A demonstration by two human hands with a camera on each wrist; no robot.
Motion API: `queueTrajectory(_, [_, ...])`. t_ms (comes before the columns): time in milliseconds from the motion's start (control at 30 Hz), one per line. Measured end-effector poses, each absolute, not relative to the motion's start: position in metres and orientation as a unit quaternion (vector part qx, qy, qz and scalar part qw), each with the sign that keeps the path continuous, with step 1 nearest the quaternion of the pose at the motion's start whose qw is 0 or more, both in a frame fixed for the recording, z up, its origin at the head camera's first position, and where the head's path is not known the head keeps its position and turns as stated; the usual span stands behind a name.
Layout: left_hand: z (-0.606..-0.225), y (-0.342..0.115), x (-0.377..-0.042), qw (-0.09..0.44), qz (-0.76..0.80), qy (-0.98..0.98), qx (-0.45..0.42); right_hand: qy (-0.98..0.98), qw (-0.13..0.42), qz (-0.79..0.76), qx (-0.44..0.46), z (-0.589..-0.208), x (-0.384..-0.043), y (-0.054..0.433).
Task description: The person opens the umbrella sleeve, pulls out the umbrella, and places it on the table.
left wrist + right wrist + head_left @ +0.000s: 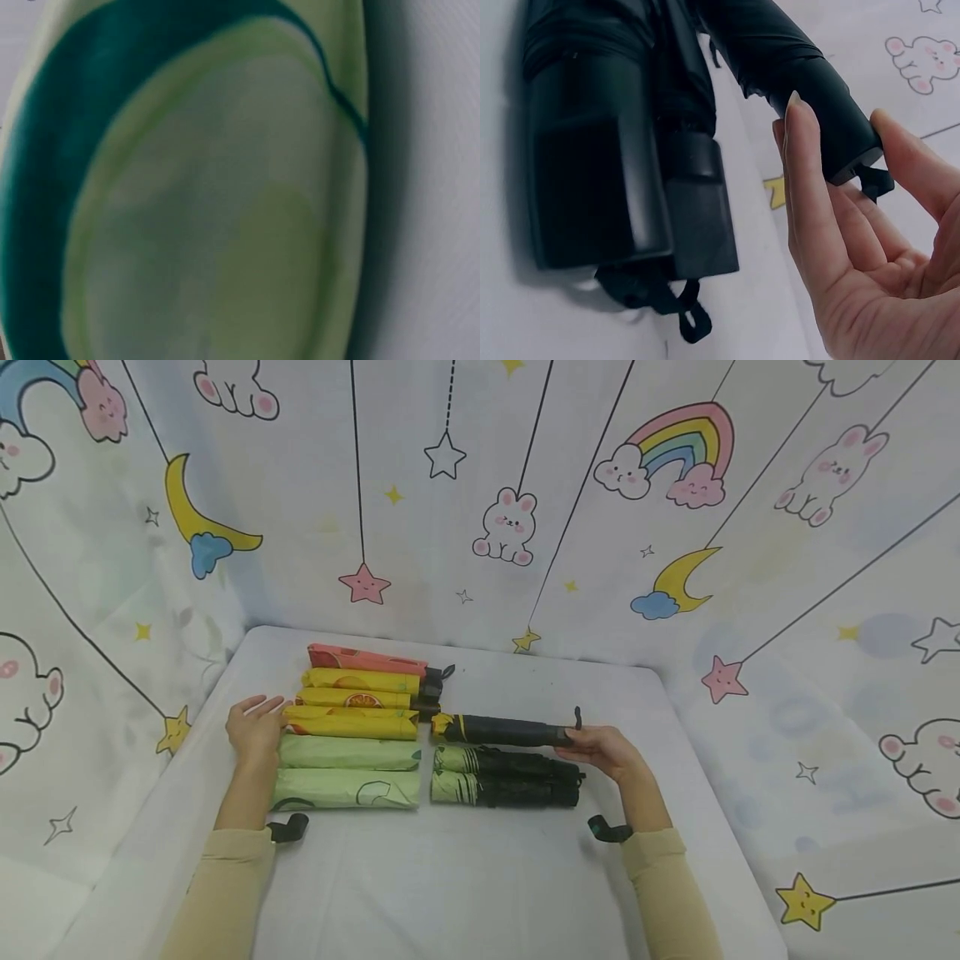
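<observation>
My right hand [603, 750] pinches the handle end of a folded black umbrella [510, 731] with a yellow tip; its wrist strap [874, 182] hangs by the palm in the right wrist view. That umbrella's tip lies near the right end of a yellow umbrella sleeve [352, 723]. At the sleeve's left end is my left hand [255, 731], fingers extended; whether they touch it is unclear. The left wrist view shows only a light green sleeve [195, 210] up close. Below the held umbrella lie two black-and-green folded umbrellas [525, 787], beside two light green sleeves [345, 788].
Behind the yellow sleeve lie two yellow umbrellas [360, 680] and a red one [367, 658], black handles to the right. All rest on a white-covered table [450, 885]. A patterned cloth wall [420, 535] stands behind and at both sides.
</observation>
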State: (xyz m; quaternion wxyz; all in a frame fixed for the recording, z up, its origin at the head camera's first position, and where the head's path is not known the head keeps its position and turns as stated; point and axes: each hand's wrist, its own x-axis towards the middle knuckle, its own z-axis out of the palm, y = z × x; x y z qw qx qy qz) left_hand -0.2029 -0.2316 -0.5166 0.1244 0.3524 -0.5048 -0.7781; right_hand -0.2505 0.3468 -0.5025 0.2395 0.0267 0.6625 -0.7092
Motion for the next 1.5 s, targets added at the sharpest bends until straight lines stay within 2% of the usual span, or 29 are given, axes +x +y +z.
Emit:
queueTrajectory(267, [-0.515, -0.232, -0.202, 0.120, -0.791, -0.491, 0.345, 0.687, 0.262, -0.677, 0.030, -0.514, -0.259, 0.355])
queueTrajectory(433, [-0.515, -0.233, -0.202, 0.120, -0.787, -0.496, 0.348, 0.733, 0.256, -0.629, 0.031, -0.519, -0.262, 0.359])
queueTrajectory(967, [-0.518, -0.234, -0.203, 0.110, -0.783, -0.499, 0.356, 0.832, 0.193, -0.519, 0.021, -0.532, -0.258, 0.357])
queueTrajectory(1300, [-0.515, -0.235, -0.201, 0.080, -0.769, -0.531, 0.346, 0.868, 0.157, -0.468, 0.044, -0.517, -0.261, 0.343])
queueTrajectory(1500, [-0.514, -0.235, -0.201, 0.069, -0.754, -0.562, 0.334, 0.889, 0.103, -0.439, 0.081, -0.503, -0.263, 0.328])
